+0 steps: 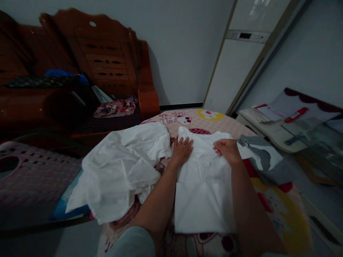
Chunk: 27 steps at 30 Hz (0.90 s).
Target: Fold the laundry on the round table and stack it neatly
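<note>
A white T-shirt [205,208] lies partly folded in front of me, its neckline at the far side and its lower part turned up into a flat panel. My left hand [182,151] rests flat with spread fingers on its left shoulder. Over at the right shoulder, my right hand [228,150] is closed, with the fingers curled on the white cloth in a pinch. Left of the shirt is a loose heap of white clothing [123,167]. A grey and white garment [264,157] lies to the right, beyond my right forearm.
A patterned pink tablecloth [174,117] covers the round table. A carved wooden bench [107,60] holding a patterned cloth [118,107] stands behind on the left. At left is a woven plastic basket [40,175]. Papers [270,112] lie on a side surface at right, near a white cabinet-like unit [241,64].
</note>
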### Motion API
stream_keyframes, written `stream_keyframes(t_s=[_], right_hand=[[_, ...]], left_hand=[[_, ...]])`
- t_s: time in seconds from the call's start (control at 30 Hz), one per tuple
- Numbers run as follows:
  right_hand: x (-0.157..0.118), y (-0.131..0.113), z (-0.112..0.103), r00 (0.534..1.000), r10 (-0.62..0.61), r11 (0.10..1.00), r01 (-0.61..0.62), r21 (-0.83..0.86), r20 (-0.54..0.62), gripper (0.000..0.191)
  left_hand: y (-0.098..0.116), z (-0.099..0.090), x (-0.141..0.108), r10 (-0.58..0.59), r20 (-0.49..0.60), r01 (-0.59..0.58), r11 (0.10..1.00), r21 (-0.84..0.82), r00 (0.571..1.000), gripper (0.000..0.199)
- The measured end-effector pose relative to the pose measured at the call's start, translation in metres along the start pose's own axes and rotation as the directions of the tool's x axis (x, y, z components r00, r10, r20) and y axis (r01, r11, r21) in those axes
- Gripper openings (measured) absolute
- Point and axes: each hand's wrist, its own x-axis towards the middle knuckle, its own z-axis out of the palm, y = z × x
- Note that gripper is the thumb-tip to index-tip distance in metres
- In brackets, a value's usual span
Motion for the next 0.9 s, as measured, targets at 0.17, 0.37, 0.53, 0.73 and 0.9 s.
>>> stream_keyframes(t_s=[0.17, 0.37, 0.53, 0.73, 0.9], right_hand=[[-0.037, 0.024, 0.0, 0.975, 0.112, 0.952, -0.05, -0.302, 0.192, 0.027], [-0.05, 0.027, 0.028, 0.988, 0.016, 0.927, 0.044, -0.373, 0.157, 0.032], [-0.052, 0.024, 0.02, 0.99, 0.071, 0.903, -0.013, -0.429, 0.119, 0.021], [-0.059, 0.02, 0.013, 0.972, 0.135, 0.763, 0.021, -0.646, 0.191, 0.017], [-0.053, 0.021, 0.006, 0.997, -0.034, 0.833, 0.065, -0.55, 0.068, 0.025]], left_hand=[[-0.001, 0.0, 0.002, -0.002, -0.009, 0.002, 1.0, -0.002, 1.0, 0.045], [0.0, 0.002, 0.0, 0.016, -0.027, -0.014, 0.999, 0.052, 1.0, 0.046], [0.0, 0.002, 0.001, 0.006, -0.035, -0.004, 0.998, 0.061, 0.999, 0.046], [0.002, 0.0, 0.001, -0.005, -0.035, 0.008, 0.998, 0.065, 0.999, 0.046], [0.004, -0.01, 0.003, -0.031, -0.051, 0.031, 1.0, 0.004, 0.998, 0.045]])
